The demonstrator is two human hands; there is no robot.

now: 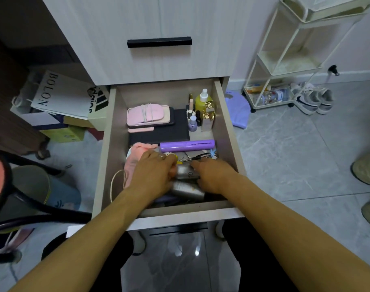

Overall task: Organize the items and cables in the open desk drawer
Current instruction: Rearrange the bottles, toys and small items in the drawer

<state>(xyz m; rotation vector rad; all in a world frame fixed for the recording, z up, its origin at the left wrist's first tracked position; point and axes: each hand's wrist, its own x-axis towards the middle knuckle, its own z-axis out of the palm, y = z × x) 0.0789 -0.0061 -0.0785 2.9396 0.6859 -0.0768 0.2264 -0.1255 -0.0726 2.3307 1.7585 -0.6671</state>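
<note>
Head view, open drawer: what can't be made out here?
- Both grips: left hand and right hand fingertips hidden among silver tubes.
- Drawer's near end: covered by hands and forearms.
- Small bottles at back right: labels too small.
- Black pen: partly hidden.

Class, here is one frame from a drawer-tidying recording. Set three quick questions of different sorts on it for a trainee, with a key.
1. True or false: the purple case lies nearer the drawer's back than both hands.
2. Which corner holds the yellow bottle? A back left, B back right, C front left.
3. Fill in: the white cord lies on the ___ pouch.

Key: 1 true. 2 B. 3 pink.

The left hand and right hand meet at the silver tubes.
</note>
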